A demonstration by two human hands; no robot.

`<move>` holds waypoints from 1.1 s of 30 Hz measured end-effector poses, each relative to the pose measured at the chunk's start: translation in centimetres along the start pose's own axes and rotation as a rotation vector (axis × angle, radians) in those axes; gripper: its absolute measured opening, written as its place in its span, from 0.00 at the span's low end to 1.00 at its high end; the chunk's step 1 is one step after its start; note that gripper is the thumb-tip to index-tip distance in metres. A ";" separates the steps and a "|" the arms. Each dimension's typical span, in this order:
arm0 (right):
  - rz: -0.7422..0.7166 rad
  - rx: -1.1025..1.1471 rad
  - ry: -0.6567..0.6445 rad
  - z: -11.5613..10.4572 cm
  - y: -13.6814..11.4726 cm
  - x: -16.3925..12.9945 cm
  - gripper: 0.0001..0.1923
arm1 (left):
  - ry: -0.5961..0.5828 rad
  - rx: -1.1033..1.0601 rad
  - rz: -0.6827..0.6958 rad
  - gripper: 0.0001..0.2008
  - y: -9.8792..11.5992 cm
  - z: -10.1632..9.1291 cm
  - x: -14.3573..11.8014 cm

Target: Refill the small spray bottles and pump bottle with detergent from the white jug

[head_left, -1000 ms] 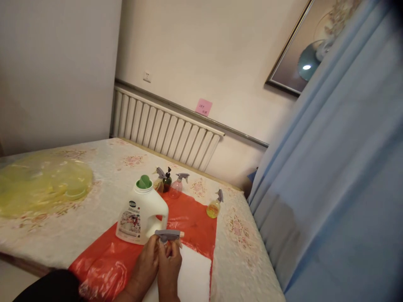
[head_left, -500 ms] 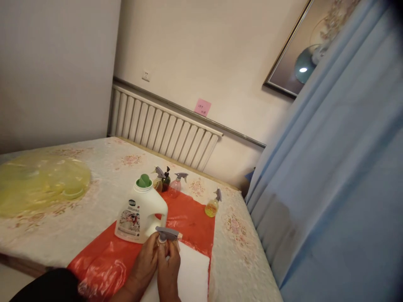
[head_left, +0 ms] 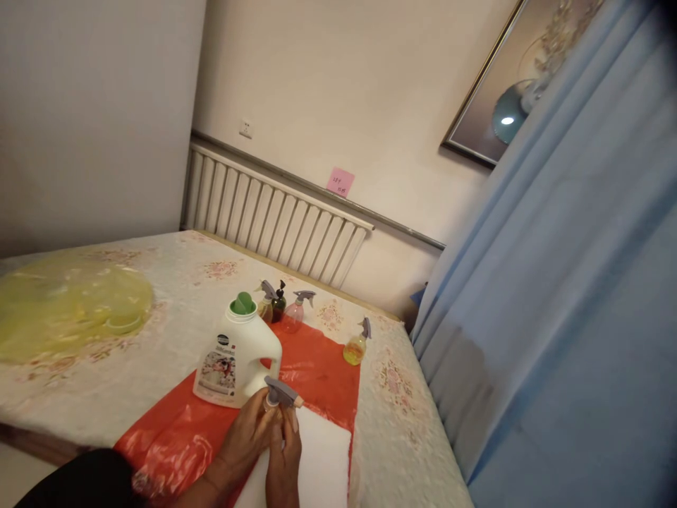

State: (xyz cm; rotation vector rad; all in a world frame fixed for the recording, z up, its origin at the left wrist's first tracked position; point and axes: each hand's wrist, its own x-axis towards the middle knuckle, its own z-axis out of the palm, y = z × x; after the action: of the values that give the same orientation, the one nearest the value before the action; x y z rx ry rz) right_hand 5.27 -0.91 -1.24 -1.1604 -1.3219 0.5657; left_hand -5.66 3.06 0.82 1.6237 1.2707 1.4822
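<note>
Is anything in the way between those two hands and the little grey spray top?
No, nothing visible. The left hand and right hand both already grip the bottle under the grey spray top, over the white sheet. The big white jug stands just behind them, not between.

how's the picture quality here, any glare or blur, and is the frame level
Head view: warm, dim indoor light; a bright lamp glare sits on the framed picture; the blue curtain at the right is soft and smeared; the frame is tilted, so the radiator slopes; both hands and the grey spray head look slightly blurred.
</note>
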 end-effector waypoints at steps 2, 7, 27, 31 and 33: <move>0.052 0.057 -0.027 -0.5 -0.3 0.3 0.20 | -0.046 -0.015 0.008 0.21 -0.1 -0.1 0.0; 0.120 0.169 -0.129 -1.7 -1.8 3.4 0.19 | -0.092 -0.064 0.029 0.21 -0.6 -0.2 0.2; 0.254 0.307 -0.709 -3.2 -4.5 10.7 0.11 | -0.223 -0.215 -0.008 0.23 2.0 -1.3 0.8; 0.247 0.283 -0.827 -3.2 -4.8 11.6 0.08 | -0.257 -0.220 -0.047 0.23 3.1 -1.6 0.8; 0.239 0.253 -0.842 -3.1 -4.8 11.8 0.08 | -0.247 -0.225 -0.077 0.23 3.3 -1.7 0.8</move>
State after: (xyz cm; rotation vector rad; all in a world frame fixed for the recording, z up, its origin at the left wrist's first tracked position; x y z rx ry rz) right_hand 9.54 6.47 8.70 -0.8924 -1.7418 1.4622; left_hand -6.50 2.29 4.43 1.5366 0.9812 1.2821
